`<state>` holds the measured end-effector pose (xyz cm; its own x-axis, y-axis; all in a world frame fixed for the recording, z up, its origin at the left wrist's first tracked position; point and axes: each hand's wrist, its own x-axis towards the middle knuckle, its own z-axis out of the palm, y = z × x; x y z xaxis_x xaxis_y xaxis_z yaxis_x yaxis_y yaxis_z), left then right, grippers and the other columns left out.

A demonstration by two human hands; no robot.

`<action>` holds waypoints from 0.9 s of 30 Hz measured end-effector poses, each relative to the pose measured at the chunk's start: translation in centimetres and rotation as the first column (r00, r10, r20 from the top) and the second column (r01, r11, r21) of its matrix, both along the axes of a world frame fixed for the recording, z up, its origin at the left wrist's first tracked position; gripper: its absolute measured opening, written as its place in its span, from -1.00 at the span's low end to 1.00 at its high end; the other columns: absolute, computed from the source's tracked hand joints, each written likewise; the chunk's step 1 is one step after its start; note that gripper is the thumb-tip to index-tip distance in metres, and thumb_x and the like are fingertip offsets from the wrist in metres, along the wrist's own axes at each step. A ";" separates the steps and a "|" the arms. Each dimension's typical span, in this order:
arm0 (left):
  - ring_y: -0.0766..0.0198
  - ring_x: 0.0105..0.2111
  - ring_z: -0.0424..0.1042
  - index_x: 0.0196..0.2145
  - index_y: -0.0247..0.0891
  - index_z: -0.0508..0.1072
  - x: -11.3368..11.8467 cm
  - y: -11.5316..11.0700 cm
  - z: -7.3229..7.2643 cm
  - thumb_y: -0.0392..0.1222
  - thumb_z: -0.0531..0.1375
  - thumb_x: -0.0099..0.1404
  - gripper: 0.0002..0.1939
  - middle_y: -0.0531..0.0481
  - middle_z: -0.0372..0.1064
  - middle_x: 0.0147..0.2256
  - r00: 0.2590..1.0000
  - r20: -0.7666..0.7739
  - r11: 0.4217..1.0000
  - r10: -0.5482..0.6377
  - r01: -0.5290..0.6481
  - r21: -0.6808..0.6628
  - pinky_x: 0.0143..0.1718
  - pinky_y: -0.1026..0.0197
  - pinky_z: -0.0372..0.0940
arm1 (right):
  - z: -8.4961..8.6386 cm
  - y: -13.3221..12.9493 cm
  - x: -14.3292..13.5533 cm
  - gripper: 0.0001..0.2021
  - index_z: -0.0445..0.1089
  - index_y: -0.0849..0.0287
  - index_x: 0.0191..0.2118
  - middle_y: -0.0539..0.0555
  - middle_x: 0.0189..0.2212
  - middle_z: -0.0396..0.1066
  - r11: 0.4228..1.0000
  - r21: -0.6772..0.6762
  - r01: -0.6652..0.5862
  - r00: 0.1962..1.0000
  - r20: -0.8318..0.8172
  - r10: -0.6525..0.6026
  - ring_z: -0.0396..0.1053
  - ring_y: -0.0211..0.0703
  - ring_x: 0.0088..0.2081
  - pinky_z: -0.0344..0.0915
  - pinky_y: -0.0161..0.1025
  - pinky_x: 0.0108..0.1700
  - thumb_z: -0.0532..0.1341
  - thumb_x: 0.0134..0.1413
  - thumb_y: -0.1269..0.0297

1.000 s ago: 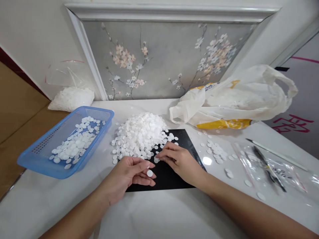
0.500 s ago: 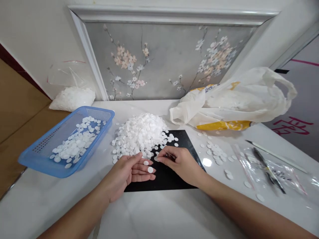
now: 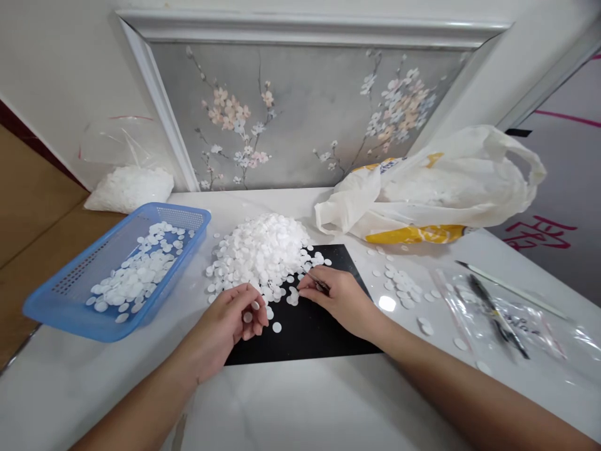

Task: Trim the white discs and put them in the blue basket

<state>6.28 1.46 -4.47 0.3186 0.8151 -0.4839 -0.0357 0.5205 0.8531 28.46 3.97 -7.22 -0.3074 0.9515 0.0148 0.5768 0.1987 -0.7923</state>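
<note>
A large heap of small white discs [image 3: 263,247] spreads over the marble table and the back of a black mat [image 3: 323,329]. My left hand [image 3: 241,310] is at the front of the heap, its fingers curled, with white discs [image 3: 248,317] held at them. A single white disc [image 3: 277,327] lies on the mat beside its fingertips. At the heap's right edge my right hand [image 3: 335,293] is closed in a pinch on a thin metal tool [image 3: 322,285] that looks like tweezers, mostly hidden by the fingers. Several loose discs [image 3: 293,296] lie right at its fingertips.
A blue plastic basket [image 3: 188,269] with more discs stands left. Behind it sits a clear bag of discs [image 3: 131,188]. A white plastic bag [image 3: 436,200] lies back right. Loose discs [image 3: 402,285], a pen [image 3: 498,316], a white stick-like tool [image 3: 514,289] and clear zip bags lie right.
My left hand's open fingers have curled inward. A disc now lies on the mat beside them. My right hand stays pinched near the heap's edge. The whole view has shifted slightly.
</note>
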 end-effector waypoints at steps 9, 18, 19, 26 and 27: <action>0.44 -0.57 0.12 -0.19 -0.24 0.34 -0.1 0.2 -0.1 -0.01 0.04 0.33 -0.74 0.06 0.35 -0.49 0.982 -0.165 0.991 -0.092 0.106 0.078 -0.58 0.37 -0.03 | -0.8 0.0 -0.4 -0.88 0.40 0.21 -0.30 0.08 -0.36 0.34 0.951 0.199 -0.239 0.966 0.154 0.210 0.36 -0.22 -0.34 0.31 -0.27 -0.26 0.12 0.20 0.39; 0.55 -0.71 -0.08 -0.16 -0.34 0.41 0.6 -0.2 -0.6 0.09 0.18 0.20 -0.57 0.08 0.29 -0.53 0.987 -0.064 0.989 -0.147 0.145 -0.034 -0.67 0.33 -0.23 | 0.1 -2.5 -1.9 -0.89 0.41 0.18 -0.28 0.06 -0.33 0.41 0.917 0.314 -0.246 0.941 -0.149 0.303 0.39 -0.28 -0.31 0.33 -0.38 -0.29 0.14 0.16 0.45; 0.55 -0.71 -0.08 -0.18 -0.35 0.42 0.7 -0.2 -0.7 0.06 0.22 0.16 -0.58 0.11 0.24 -0.57 0.988 -0.073 0.990 -0.136 0.133 -0.041 -0.67 0.33 -0.23 | 0.0 -2.6 -2.0 -0.90 0.41 0.18 -0.30 0.05 -0.35 0.40 0.921 0.297 -0.252 0.938 -0.159 0.308 0.39 -0.29 -0.32 0.32 -0.38 -0.30 0.15 0.14 0.46; 0.57 -0.73 -0.04 -0.28 -0.37 0.46 1.1 -0.1 -0.4 -0.03 0.26 0.12 -0.67 0.11 0.28 -0.57 0.984 -0.158 0.997 -0.076 0.076 -0.008 -0.68 0.36 -0.18 | 0.5 -2.5 -2.3 -0.97 0.39 0.17 -0.38 -0.02 -0.45 0.41 0.988 -0.034 -0.150 0.955 -0.265 0.136 0.32 -0.31 -0.44 0.24 -0.38 -0.39 0.24 0.04 0.41; 0.58 -0.73 -0.04 -0.29 -0.37 0.46 1.1 0.0 -0.3 -0.03 0.25 0.13 -0.68 0.08 0.32 -0.54 0.984 -0.161 0.997 -0.076 0.077 0.000 -0.68 0.36 -0.18 | 0.6 -2.4 -2.3 -0.98 0.37 0.17 -0.36 -0.03 -0.45 0.41 0.985 -0.110 -0.135 0.948 -0.302 0.097 0.28 -0.34 -0.49 0.23 -0.39 -0.43 0.22 0.07 0.40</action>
<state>7.42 1.42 -4.80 0.2986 0.7944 -0.5289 0.1423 0.5109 0.8478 26.18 1.54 -6.58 -0.4160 0.9094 0.0024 0.2930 0.1365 -0.9463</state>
